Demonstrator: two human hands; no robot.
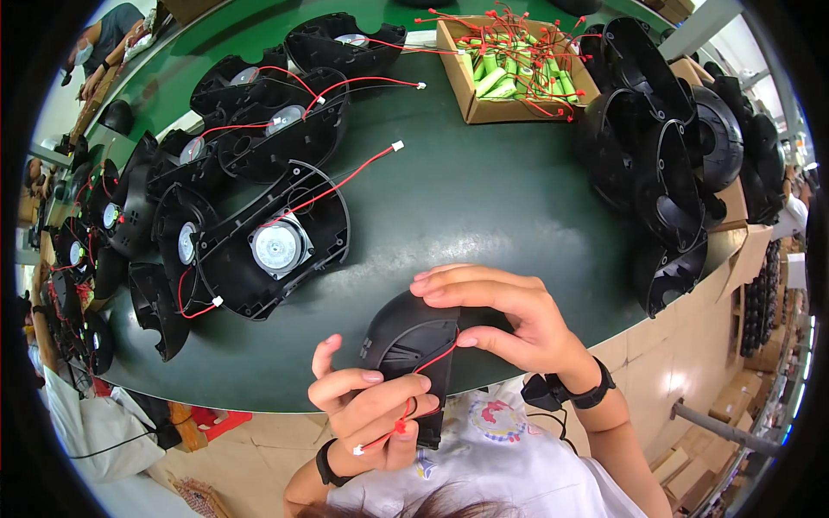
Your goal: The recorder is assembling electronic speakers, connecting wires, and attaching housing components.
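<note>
At the table's near edge I hold a curved black plastic shell (406, 332) tilted between both hands. My left hand (371, 410) is closed round its lower end. A thin red and black wire (436, 356) runs along the shell and between those fingers, with a small red connector (400, 426) and a white plug (358, 450) hanging from them. My right hand (514, 315) grips the shell's upper end, fingers over the top and thumb against its side. The shell's lower part is partly hidden by my left fingers.
Several black half shells with silver speakers (281, 246) and red wires lie at the left. A cardboard box (518, 110) of green wired battery packs stands at the back. Stacked black shells (669, 186) line the right edge. Another person (112, 43) sits at the far left.
</note>
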